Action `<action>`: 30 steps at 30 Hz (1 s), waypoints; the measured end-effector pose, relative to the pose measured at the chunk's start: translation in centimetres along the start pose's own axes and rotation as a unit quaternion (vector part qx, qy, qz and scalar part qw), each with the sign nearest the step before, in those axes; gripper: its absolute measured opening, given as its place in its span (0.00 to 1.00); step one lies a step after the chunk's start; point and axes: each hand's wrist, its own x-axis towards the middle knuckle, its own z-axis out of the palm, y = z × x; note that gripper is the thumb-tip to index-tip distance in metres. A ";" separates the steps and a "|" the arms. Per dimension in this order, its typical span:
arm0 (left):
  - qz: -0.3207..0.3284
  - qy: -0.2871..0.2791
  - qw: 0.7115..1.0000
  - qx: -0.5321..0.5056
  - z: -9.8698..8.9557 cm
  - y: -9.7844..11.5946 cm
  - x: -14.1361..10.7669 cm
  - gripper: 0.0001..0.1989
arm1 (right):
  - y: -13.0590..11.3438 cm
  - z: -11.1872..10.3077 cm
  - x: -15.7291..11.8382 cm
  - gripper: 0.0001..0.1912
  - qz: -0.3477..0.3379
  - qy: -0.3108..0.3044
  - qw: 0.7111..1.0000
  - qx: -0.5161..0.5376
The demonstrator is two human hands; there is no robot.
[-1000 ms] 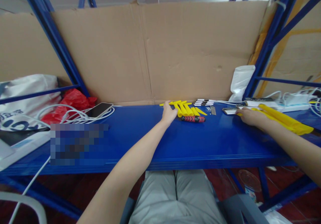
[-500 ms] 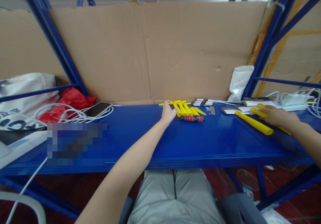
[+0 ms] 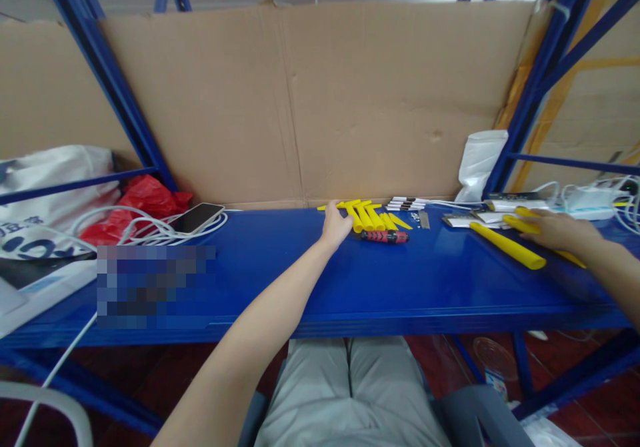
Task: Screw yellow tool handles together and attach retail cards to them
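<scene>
My left hand (image 3: pixel 335 225) rests at the left end of a row of yellow tapered tubes (image 3: pixel 369 216), thumb apart from the fingers and against the nearest one. Its fingertips are partly hidden. In front of the row lies a red and black screwdriver handle (image 3: pixel 384 236). Over at the right, my right hand (image 3: pixel 565 230) is closed on a yellow tapered tube (image 3: pixel 521 224), partly covered by its fingers. Beside it a longer yellow tapered tube (image 3: pixel 510 247) lies slanted on the blue table, and the end of another yellow piece (image 3: pixel 571 259) shows beneath the hand.
White-and-black sticks (image 3: pixel 406 204), a small metal piece (image 3: pixel 425 220) and flat white-and-black packs (image 3: pixel 463 221) lie along the back. A cardboard sheet (image 3: pixel 225 100) stands behind the blue table (image 3: pixel 280 260). On the left are a phone (image 3: pixel 199 218), white cables and a red bag (image 3: pixel 150 200).
Both hands hold almost the same positions. The right hand has shifted very slightly to the right; the yellow tubes look unmoved apart from a small camera shift.
</scene>
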 end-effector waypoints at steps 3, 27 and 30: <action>0.003 0.006 1.000 0.021 -0.1 0.2 0.0 0.23 | -2.0 -2.4 -1.3 0.26 0.031 -0.032 0.999 -0.010; -0.038 -0.107 0.964 0.241 -1.0 -1.1 -0.3 0.13 | -22.7 -10.2 -1.6 0.19 -0.283 0.077 0.933 0.208; -0.051 -0.142 0.946 0.286 -1.4 -0.6 -0.4 0.15 | -22.9 -9.5 -1.9 0.16 -0.318 0.076 0.918 0.226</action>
